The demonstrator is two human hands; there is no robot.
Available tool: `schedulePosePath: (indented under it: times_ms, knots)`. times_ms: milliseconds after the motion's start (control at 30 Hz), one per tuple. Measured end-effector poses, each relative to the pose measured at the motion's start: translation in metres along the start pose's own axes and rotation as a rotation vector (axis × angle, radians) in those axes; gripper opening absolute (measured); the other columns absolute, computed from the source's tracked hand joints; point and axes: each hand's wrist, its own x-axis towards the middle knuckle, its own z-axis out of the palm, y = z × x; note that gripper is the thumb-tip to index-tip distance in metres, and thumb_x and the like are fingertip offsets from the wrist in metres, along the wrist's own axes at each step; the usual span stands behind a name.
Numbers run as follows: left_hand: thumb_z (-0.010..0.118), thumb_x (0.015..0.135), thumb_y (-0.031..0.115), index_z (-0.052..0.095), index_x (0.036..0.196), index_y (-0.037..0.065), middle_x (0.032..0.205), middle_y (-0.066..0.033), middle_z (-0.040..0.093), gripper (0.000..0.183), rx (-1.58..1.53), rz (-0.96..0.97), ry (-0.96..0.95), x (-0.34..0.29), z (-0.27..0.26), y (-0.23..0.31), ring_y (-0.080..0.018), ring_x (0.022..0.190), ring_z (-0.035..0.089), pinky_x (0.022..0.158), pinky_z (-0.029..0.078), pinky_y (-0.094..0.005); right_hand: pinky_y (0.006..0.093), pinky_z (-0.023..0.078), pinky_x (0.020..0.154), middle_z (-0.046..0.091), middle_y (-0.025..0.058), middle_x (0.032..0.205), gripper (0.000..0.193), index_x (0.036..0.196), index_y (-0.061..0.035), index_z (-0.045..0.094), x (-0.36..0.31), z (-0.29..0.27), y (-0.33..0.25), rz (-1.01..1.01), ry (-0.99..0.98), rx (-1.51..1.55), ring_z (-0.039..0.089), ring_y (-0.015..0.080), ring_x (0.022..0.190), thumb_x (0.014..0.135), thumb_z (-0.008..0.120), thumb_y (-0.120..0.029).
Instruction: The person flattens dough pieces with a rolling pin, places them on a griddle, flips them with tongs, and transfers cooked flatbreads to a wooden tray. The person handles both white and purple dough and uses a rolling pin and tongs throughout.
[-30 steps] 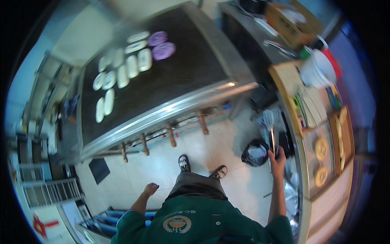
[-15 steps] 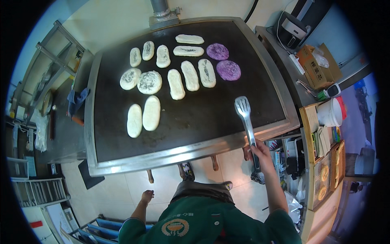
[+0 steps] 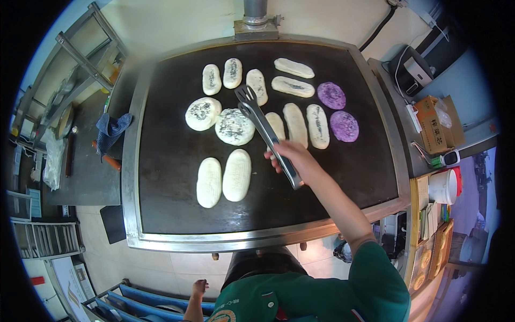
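Observation:
My right hand [image 3: 294, 159] is closed round the handle of metal tongs [image 3: 259, 121], held above a large flat griddle [image 3: 289, 198]. The tongs' head hovers between a long pale flatbread [image 3: 259, 80] and a round seeded flatbread [image 3: 235, 129]; whether it touches either is unclear. They partly cover another long flatbread [image 3: 276, 124]. More pale flatbreads, some dark-speckled, lie around, including two long ones [image 3: 236, 175] at the near left. Two purple round flatbreads [image 3: 344, 126] lie on the right. My left hand [image 3: 199, 288] hangs low beside my body, fingers loosely curled, holding nothing.
A raised metal rim [image 3: 268, 236] borders the griddle. On the left counter lie a blue cloth [image 3: 111, 131] and a clear plastic bag [image 3: 54, 158]. To the right stand a cardboard box [image 3: 433, 126], a white bucket [image 3: 443, 186] and a wooden rack [image 3: 424, 263] with breads.
My right hand has carried the tongs from the griddle's near right edge up and left over the breads. The view has shifted, and my left hand still hangs low.

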Motion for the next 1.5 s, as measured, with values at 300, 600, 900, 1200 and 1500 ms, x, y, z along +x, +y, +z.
schedulePosePath:
  times_ms: [300, 600, 900, 1200, 1500]
  knots:
    - [0.055, 0.089, 0.024, 0.059, 0.101, -0.004, 0.079, -0.0114, 0.066, 0.030, -0.176, -0.228, 0.010, 0.013, -0.040, 0.005, -0.0187, 0.066, 0.064, 0.059, 0.049, -0.0291, 0.0249, 0.053, 0.048, 0.066, 0.0155, 0.088, 0.032, 0.105, 0.0060, 0.057, 0.144, 0.020, -0.029, 0.197, 0.024, -0.047, 0.062, 0.0132, 0.063, 0.092, 0.056, -0.023]
    - [0.054, 0.091, 0.028, 0.059, 0.099, 0.002, 0.082, -0.0086, 0.067, 0.027, -0.259, -0.198, 0.162, 0.074, -0.176, -0.004, -0.0165, 0.067, 0.065, 0.049, 0.044, -0.0273, 0.0231, 0.050, 0.049, 0.064, 0.0080, 0.076, 0.023, 0.091, 0.0032, 0.061, 0.246, 0.065, -0.044, 0.174, 0.200, -0.152, 0.057, 0.0106, 0.054, 0.091, 0.058, -0.020]
    - [0.049, 0.092, 0.027, 0.054, 0.106, 0.008, 0.092, -0.0093, 0.065, 0.024, -0.191, -0.351, -0.009, 0.127, -0.203, 0.001, -0.0222, 0.077, 0.065, 0.062, 0.046, -0.0382, 0.0254, 0.045, 0.046, 0.061, 0.0050, 0.069, 0.023, 0.092, 0.0022, 0.064, 0.176, 0.123, -0.058, -0.227, 0.443, -0.680, 0.056, 0.0105, 0.050, 0.082, 0.066, -0.019]
    - [0.042, 0.094, 0.025, 0.049, 0.112, 0.008, 0.103, -0.0130, 0.063, 0.026, 0.080, -0.076, -0.009, 0.170, -0.218, -0.058, -0.0272, 0.077, 0.065, 0.063, 0.045, -0.0408, 0.0246, 0.055, 0.050, 0.065, 0.0145, 0.090, 0.036, 0.108, 0.0077, 0.052, 0.132, 0.067, -0.025, 0.184, 0.320, 0.015, 0.062, 0.0118, 0.059, 0.092, 0.055, -0.025]
    - [0.051, 0.090, 0.026, 0.057, 0.098, 0.001, 0.081, -0.0104, 0.065, 0.027, -0.233, -0.269, -0.025, 0.122, -0.243, -0.050, -0.0239, 0.067, 0.064, 0.051, 0.046, -0.0356, 0.0276, 0.050, 0.049, 0.065, 0.0118, 0.076, 0.023, 0.095, 0.0013, 0.063, 0.232, 0.051, -0.045, -0.201, 0.705, -0.562, 0.061, 0.0130, 0.060, 0.084, 0.064, -0.019]
